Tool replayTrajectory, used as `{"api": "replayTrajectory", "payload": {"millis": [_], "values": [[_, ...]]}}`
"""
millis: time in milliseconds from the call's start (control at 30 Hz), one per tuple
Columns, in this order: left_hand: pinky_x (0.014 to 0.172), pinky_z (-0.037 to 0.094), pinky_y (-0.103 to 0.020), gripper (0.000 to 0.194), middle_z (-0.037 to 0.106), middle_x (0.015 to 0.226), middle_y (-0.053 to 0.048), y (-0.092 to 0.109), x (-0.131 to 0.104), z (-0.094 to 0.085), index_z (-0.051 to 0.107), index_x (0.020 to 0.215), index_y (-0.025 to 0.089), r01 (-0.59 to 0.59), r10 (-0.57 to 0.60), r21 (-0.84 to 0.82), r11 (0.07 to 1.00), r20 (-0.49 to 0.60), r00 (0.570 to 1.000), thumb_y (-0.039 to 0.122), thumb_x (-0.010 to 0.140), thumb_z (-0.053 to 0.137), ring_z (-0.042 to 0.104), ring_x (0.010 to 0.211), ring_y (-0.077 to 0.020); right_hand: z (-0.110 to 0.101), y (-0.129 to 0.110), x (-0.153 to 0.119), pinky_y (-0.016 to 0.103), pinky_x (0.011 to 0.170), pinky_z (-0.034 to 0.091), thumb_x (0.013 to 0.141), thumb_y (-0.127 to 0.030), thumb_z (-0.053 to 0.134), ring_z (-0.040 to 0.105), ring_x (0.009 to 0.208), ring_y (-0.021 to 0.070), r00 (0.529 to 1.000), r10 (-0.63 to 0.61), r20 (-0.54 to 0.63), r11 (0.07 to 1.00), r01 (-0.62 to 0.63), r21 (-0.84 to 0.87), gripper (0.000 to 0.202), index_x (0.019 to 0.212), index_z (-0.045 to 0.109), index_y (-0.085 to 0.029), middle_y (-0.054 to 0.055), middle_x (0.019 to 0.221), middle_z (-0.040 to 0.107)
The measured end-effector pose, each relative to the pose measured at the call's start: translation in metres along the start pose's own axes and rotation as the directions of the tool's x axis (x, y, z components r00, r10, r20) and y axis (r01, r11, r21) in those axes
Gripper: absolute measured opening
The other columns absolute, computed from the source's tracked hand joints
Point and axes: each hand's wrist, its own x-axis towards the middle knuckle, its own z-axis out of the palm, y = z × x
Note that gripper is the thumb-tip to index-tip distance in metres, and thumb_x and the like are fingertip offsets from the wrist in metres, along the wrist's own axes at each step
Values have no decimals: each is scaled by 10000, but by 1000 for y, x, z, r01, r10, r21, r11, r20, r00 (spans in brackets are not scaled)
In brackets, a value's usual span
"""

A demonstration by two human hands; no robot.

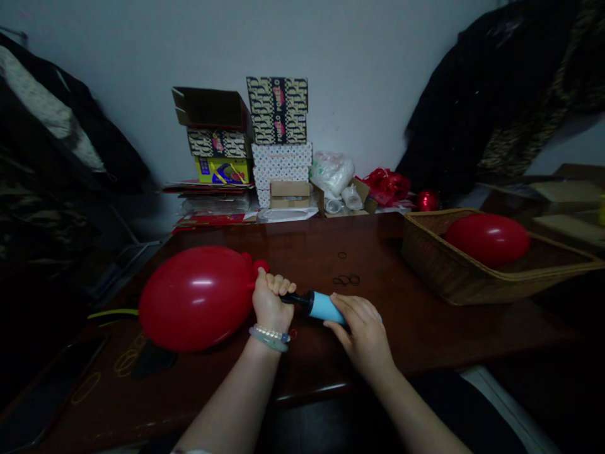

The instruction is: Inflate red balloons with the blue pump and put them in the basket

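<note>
A large inflated red balloon (196,299) lies on its side above the dark wooden table, its neck toward my left hand (274,299). That hand is closed around the balloon's neck and the black nozzle of a hand pump (326,308). My right hand (362,328) is wrapped round the pump's light blue barrel. Beads and a pale bangle circle my left wrist. Small red balloon pieces (261,266) show just beyond the left thumb; whether they belong to the same balloon I cannot tell.
A wicker basket (435,271) at the right holds another red balloon (489,239). Dark rubber bands (347,279) lie mid-table, yellowish bands (126,362) at left near a phone (51,384). Stacked boxes (278,126) and plastic bags (333,173) line the back edge.
</note>
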Motion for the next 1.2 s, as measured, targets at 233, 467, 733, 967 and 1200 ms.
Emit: {"api": "replayTrajectory", "payload": {"millis": [233,467,733,967,1200], "values": [[416,278,-232,494,227,396,76,4,6,0,207,526,197,-8,8,-4,1000,-7,1000,339,923,464,254,337,-62,-5,6,3,460,1046,350,873,-384,593,591,1079,216,999,-5,48,999,7,-53,382,1212,558,-211,69,1186,648],[416,280,-237,459,249,372,74,50,24,-6,200,539,198,-70,69,-64,995,-25,997,290,950,380,278,320,-68,-16,20,9,467,1080,315,890,-393,567,588,1112,208,999,-15,51,993,21,-114,396,1246,544,-222,63,1207,644],[408,280,-234,455,250,373,73,58,22,-4,189,541,198,-87,86,-86,992,-13,996,279,952,366,280,314,-65,-13,17,5,421,972,461,879,-328,588,576,1124,230,999,-15,-38,998,13,-69,407,1258,544,-184,99,1215,632],[417,285,-225,492,217,401,79,21,5,3,183,538,196,-51,51,-1,999,27,998,323,919,468,270,330,-59,-2,2,0,439,929,491,881,-339,584,597,1088,244,999,-10,-39,1000,9,-14,399,1251,548,-195,105,1190,643],[412,271,-226,527,213,404,76,-4,-5,4,186,527,194,-35,33,51,998,48,998,383,904,501,234,344,-58,3,-2,-2,427,935,485,873,-338,599,589,1087,241,1000,15,4,1000,-15,28,414,1251,537,-182,111,1195,637]]}}
